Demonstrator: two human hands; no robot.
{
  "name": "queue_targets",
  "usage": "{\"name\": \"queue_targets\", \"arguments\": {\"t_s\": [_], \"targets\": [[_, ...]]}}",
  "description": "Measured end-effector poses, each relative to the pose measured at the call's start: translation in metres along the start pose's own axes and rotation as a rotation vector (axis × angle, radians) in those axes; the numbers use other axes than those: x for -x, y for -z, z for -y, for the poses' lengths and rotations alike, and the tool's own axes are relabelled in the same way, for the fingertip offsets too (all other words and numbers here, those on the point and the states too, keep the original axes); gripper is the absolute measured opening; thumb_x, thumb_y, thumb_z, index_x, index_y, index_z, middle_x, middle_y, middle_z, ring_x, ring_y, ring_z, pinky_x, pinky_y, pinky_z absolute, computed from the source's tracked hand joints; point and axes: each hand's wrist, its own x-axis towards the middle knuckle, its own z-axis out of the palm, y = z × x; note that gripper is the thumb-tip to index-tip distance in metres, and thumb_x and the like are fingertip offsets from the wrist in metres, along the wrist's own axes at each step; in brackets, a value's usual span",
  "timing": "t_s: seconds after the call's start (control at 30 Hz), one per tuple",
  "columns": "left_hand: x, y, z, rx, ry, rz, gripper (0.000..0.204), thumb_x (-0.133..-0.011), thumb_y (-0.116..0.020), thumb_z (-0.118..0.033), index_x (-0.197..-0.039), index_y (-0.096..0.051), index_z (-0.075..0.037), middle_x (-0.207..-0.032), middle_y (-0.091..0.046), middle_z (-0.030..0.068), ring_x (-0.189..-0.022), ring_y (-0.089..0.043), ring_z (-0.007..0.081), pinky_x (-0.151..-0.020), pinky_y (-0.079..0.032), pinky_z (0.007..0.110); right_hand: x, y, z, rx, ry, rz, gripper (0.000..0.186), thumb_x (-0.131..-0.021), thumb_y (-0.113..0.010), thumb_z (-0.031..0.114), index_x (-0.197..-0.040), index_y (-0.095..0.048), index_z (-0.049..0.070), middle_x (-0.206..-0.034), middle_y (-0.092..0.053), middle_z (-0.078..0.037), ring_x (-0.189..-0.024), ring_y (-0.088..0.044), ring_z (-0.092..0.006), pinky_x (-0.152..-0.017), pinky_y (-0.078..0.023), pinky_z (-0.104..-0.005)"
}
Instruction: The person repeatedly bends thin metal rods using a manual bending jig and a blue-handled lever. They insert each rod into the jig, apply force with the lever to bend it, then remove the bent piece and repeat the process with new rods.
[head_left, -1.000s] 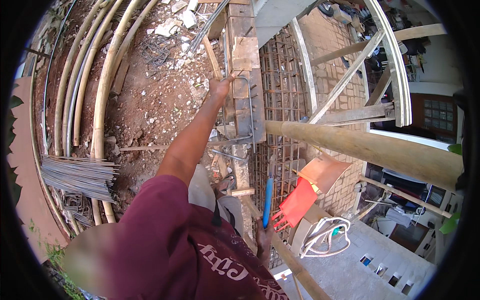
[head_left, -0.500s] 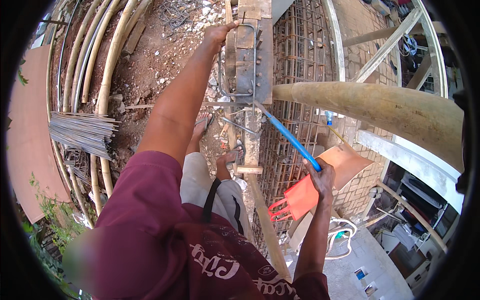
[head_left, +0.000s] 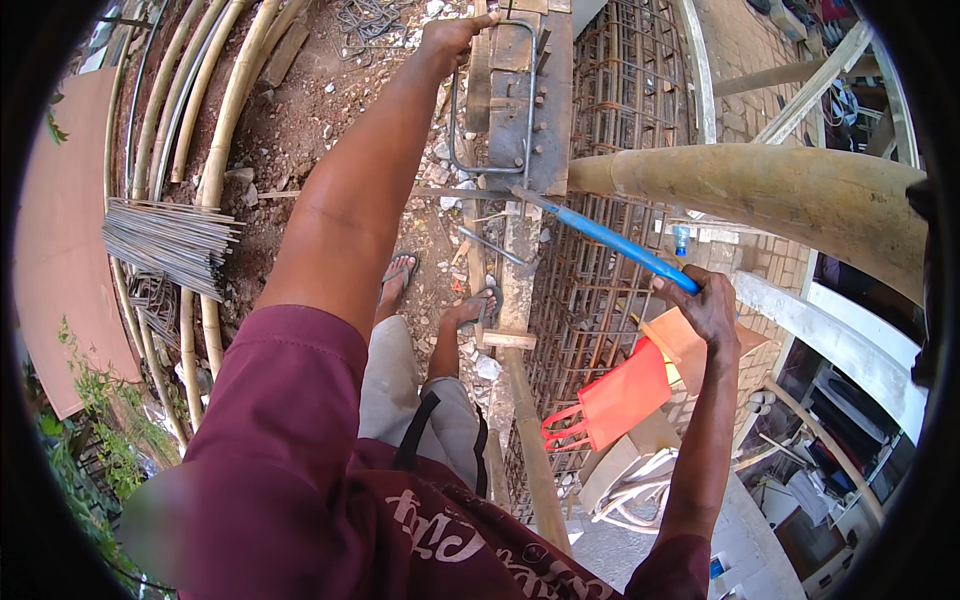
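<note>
Left hand (head_left: 455,40) grips a bent metal rod (head_left: 533,85), while the right hand (head_left: 711,305) clasps a blue bar (head_left: 625,245), a red bag (head_left: 627,395) near it.

A bent metal rod (head_left: 531,100) rests partly on the pegged bench (head_left: 556,150).

Right of board (head_left: 554,160), passage is blocked by thick bamboo pole (head_left: 740,190); board face is obstructed by pegs (head_left: 540,126); room is left above dirt (head_left: 295,130), left side.
</note>
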Motion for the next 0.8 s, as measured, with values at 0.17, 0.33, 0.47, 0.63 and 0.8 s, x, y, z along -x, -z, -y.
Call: {"name": "queue_targets", "arguments": {"t_s": [0.17, 0.33, 0.47, 0.63, 0.8], "targets": [[0.010, -0.003, -0.007, 0.018, 0.001, 0.031, 0.036, -0.085, -0.095, -0.026, -0.085, -0.069, -0.002, -0.059, -0.038, -0.0073, -0.046, -0.025, 0.0057, -0.042, -0.017, 0.028, 0.011, -0.038, 0.006, -0.215, -0.155, 0.071, 0.061, -0.084, -0.081, 0.067, -0.079, -0.074, 0.006, -0.062, -0.059, -0.013, -0.061, -0.059, -0.0312, -0.064, -0.047, -0.0473], [0.003, 0.000, -0.004, 0.038, 0.042, 0.061, 0.035, -0.085, -0.096, -0.026, -0.087, -0.070, -0.002, -0.061, -0.038, -0.0076, -0.047, -0.026, 0.0057, -0.041, -0.018, 0.027, 0.032, -0.087, 0.019, -0.179, -0.211, -0.072, 0.063, -0.084, -0.080, 0.069, -0.076, -0.071, 0.007, -0.065, -0.064, -0.014, -0.065, -0.065, -0.0319, -0.066, -0.050, -0.0468], [-0.009, -0.001, 0.003, 0.057, 0.059, 0.077, 0.033, -0.087, -0.093, -0.026, -0.093, -0.070, -0.003, -0.063, -0.040, -0.0070, -0.046, -0.026, 0.0051, -0.039, -0.018, 0.025, 0.039, -0.117, 0.001, -0.195, -0.262, -0.119, 0.062, -0.084, -0.082, 0.068, -0.072, -0.068, 0.008, -0.060, -0.060, -0.012, -0.059, -0.060, -0.0316, -0.062, -0.047, -0.0478], [-0.014, -0.005, 0.008, 0.177, 0.087, 0.105, 0.025, -0.091, -0.087, -0.021, -0.098, -0.067, -0.006, -0.066, -0.034, -0.0077, -0.046, -0.021, 0.0061, -0.040, -0.017, 0.024, 0.057, -0.135, 0.013, -0.168, -0.193, -0.350, 0.063, -0.082, -0.084, 0.066, -0.069, -0.065, 0.007, -0.053, -0.053, -0.010, -0.051, -0.053, -0.0301, -0.057, -0.043, -0.0469], [-0.011, -0.011, 0.010, 0.236, 0.025, 0.086, 0.031, -0.086, -0.090, -0.019, -0.086, -0.060, -0.010, -0.066, -0.040, -0.0071, -0.045, -0.026, 0.0057, -0.041, -0.017, 0.025, 0.088, -0.168, 0.174, -0.398, -0.600, -0.418, 0.062, -0.084, -0.085, 0.062, -0.069, -0.063, 0.006, -0.053, -0.050, -0.009, -0.051, -0.050, -0.0273, -0.055, -0.042, -0.0444]]}}
